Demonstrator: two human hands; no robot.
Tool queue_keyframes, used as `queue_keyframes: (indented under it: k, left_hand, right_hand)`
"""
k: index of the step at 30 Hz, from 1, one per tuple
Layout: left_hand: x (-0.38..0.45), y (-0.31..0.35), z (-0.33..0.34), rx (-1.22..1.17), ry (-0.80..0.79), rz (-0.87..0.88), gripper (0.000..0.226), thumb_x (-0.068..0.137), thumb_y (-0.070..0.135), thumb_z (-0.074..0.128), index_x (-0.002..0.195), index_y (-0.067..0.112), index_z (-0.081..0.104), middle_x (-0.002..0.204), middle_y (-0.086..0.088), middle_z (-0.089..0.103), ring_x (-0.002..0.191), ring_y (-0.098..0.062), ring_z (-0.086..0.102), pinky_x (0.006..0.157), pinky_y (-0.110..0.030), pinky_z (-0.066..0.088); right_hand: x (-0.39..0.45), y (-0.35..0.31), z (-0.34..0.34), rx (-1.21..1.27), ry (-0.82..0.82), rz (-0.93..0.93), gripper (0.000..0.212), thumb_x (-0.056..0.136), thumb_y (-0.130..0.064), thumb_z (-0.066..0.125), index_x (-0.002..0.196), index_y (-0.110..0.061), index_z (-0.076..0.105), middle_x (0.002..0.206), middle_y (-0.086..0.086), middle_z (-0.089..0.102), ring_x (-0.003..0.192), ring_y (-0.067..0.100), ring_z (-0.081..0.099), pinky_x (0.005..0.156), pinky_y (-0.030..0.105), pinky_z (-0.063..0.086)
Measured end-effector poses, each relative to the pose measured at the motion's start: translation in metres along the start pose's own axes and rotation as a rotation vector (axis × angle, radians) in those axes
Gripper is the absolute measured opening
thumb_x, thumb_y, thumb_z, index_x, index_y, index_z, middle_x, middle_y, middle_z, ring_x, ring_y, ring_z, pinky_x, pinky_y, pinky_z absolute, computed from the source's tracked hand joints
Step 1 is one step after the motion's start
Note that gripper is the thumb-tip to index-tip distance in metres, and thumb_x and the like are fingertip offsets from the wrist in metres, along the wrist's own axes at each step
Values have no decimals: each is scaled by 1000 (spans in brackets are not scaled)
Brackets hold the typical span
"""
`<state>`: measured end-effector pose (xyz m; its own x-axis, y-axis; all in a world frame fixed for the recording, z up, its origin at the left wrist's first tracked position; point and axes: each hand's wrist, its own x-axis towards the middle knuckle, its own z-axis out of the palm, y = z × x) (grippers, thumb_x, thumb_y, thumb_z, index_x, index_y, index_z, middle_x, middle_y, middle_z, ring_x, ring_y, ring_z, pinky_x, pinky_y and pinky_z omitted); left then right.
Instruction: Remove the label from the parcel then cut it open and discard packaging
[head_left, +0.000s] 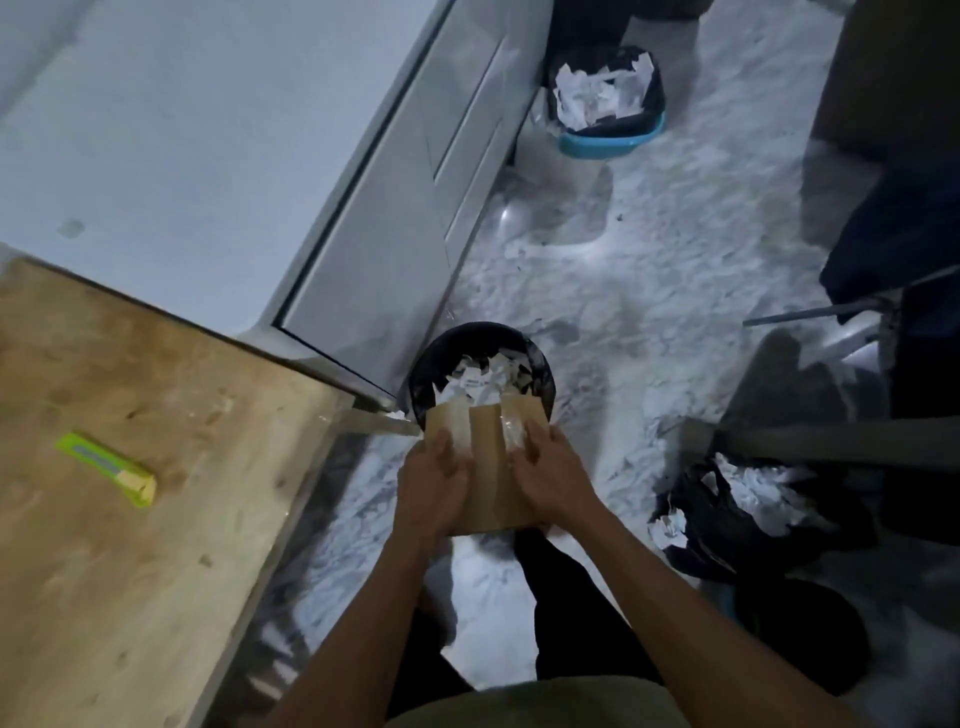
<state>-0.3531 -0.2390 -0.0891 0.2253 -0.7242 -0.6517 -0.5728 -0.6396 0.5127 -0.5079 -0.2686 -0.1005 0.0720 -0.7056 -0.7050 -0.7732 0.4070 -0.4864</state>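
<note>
Above black bin (423, 364): parcel (488, 462) between both hands' fingers (451, 451).

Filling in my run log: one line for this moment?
both hands hold parcel | over black bin | cutter on table

Both bare forearms are reaching forward and down from the bottom of the view, converging slightly toward the middle. The left hand (434, 480) is lying palm-down with its fingers stretched forward and close together, the thumb angling inward — pressing flat on what it is holding. The right hand (553, 475) is mirroring it just beside, palm-down too, fingers pointing forward and a little to the left, slightly spread. The two hands are sitting near each other but not touching — wrists straight, elbows out of view.
</note>
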Motion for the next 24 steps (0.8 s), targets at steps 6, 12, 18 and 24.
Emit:
queue_keyframes:
  k: [6, 12, 18, 24]
  left_hand:
    - [94, -11, 47, -63, -7, -84, 34, 99, 24, 54, 131, 11, 57, 130, -15, 58, 120, -34, 56, 97, -35, 43]
    - [199, -48, 99, -71, 25, -136, 26, 102, 25, 47, 115, 9, 63, 113, -13, 59, 108, -32, 58, 76, -23, 31]
    - [271, -81, 135, -91, -5, -107, 40, 107, 33, 30, 124, 10, 58, 116, -12, 57, 115, -32, 55, 88, -33, 41]
    - [267, -78, 124, -97, 39, -91, 62, 102, 50, 33, 152, 14, 34, 152, -12, 43, 141, -32, 39, 115, -45, 32]
  right_hand:
    - [105, 24, 17, -39, 30, -2, 49, 99, -36, 47, 143, -13, 44, 150, 20, 37, 134, 37, 43, 102, 39, 41]
    - [226, 62, 69, -70, 9, 4, 43, 102, -45, 37, 117, -11, 59, 123, 19, 53, 102, 37, 57, 75, 33, 42]
    - [287, 80, 92, -67, 31, -6, 44, 106, -32, 31, 132, -4, 52, 134, 24, 48, 124, 42, 46, 97, 42, 40]
    - [285, 82, 88, -47, 56, 32, 49, 103, -28, 32, 150, -13, 32, 142, 22, 44, 132, 40, 42, 105, 46, 37]
